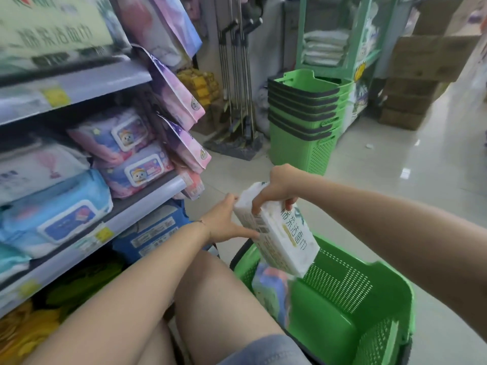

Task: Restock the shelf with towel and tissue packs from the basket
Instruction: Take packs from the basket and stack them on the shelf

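Aslant, white pack [279, 233], long axis upper-left to lower-right, above basket [329, 330]

Packed shelf [147, 201] left; open floor [395, 180] beyond basket [369, 299].

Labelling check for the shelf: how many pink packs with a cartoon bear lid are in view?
2. Both lie on the middle shelf, stacked: the upper pack rests on the lower pack, which is near the shelf's front edge. More may be hidden behind them.

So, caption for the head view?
Right hand grips a white pack over the green basket, left hand touching it beside the shelf.
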Demonstrator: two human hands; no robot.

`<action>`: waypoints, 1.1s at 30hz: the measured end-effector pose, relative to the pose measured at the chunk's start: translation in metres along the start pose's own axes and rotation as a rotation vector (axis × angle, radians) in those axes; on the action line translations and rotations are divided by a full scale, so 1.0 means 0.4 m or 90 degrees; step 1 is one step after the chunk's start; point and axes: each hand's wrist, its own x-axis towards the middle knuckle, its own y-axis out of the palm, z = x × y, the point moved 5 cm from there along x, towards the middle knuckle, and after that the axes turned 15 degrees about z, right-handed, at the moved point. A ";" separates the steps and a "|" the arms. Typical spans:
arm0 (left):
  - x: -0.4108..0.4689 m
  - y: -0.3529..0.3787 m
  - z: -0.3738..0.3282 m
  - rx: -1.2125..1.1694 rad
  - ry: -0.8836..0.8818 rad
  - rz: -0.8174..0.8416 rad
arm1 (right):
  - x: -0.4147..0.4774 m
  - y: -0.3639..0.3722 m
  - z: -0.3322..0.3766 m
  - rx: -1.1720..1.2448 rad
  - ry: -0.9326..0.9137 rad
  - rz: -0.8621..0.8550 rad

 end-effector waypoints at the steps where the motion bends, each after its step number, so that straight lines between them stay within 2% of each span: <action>1: -0.009 -0.010 0.000 -0.034 0.015 -0.023 | -0.010 -0.011 0.028 0.001 -0.010 -0.012; 8: -0.086 -0.111 0.019 -0.172 0.042 -0.286 | -0.062 -0.075 0.197 0.046 -0.121 -0.092; 15: -0.189 -0.210 0.071 -0.330 0.114 -0.428 | -0.093 -0.134 0.289 0.093 -0.311 -0.159; 19: -0.247 -0.250 0.086 -0.417 0.132 -0.504 | -0.098 -0.148 0.301 0.137 -0.371 -0.189; 23: -0.298 -0.288 0.094 -0.515 0.135 -0.580 | -0.118 -0.127 0.323 -0.058 -0.426 -0.258; 27: -0.338 -0.317 0.085 -0.588 0.183 -0.618 | -0.164 -0.118 0.347 -0.275 -0.426 -0.421; 30: -0.374 -0.336 0.067 -0.583 0.196 -0.673 | -0.173 -0.126 0.358 -0.352 -0.372 -0.457; 33: -0.401 -0.357 0.048 -0.610 0.243 -0.688 | -0.193 -0.147 0.379 -0.395 -0.391 -0.536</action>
